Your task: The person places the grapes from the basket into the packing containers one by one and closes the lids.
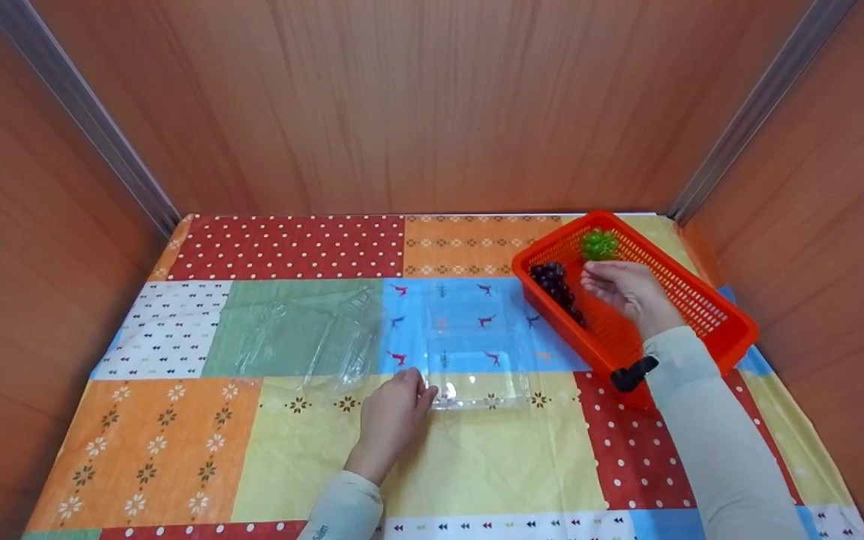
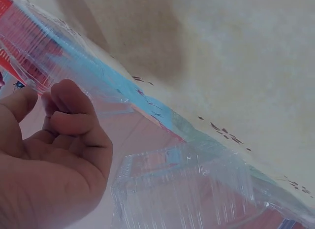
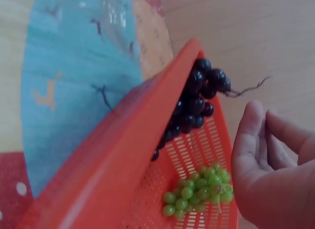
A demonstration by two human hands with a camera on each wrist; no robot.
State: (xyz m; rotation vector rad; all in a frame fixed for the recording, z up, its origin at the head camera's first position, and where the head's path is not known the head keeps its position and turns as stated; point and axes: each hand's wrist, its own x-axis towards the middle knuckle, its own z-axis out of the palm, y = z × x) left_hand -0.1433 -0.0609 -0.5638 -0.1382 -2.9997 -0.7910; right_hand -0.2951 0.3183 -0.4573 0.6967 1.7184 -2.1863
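Note:
My left hand (image 1: 396,409) is at the left front corner of a clear plastic box (image 1: 477,379), its thumb and forefinger pinching the edge. The left wrist view shows the fingers (image 2: 66,103) curled at the clear wall. Above an orange-red basket (image 1: 732,337), my right hand (image 1: 627,289) hovers with its fingers loosely bent and nothing held. Dark purple grapes (image 3: 194,106) lie along the basket's left side. Their thin stem (image 3: 248,88) rises near the right fingertips, apart from them. Green grapes (image 3: 199,189) lie in the basket's far corner.
Another clear plastic piece (image 1: 312,337), probably a second box, stands left of the first. A patchwork cloth (image 1: 492,465) covers the table. Wooden panels (image 1: 417,112) enclose the back and both sides.

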